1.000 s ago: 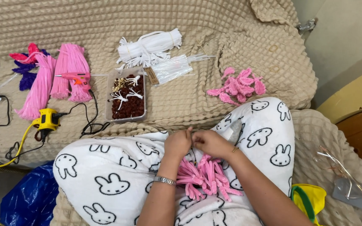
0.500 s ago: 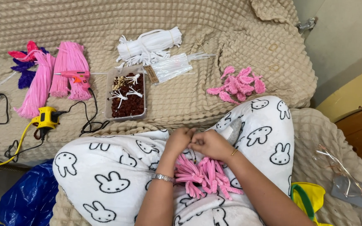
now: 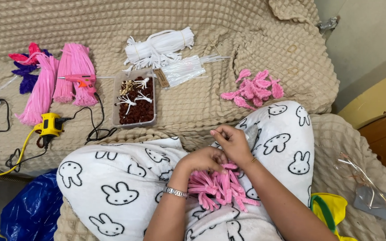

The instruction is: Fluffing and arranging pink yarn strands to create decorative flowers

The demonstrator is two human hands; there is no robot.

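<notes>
Both hands pinch one pink pipe-cleaner piece over the lap, left hand (image 3: pixel 202 159) and right hand (image 3: pixel 233 142) closed on it, with a finished pink pile (image 3: pixel 255 88) on the bed and plenty of loose pink pieces (image 3: pixel 222 188) left, I'd guess.

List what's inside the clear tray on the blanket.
The tray holds dark brown pieces with small white branched bits on top toward the far end. Its bottom is covered by them.
</notes>
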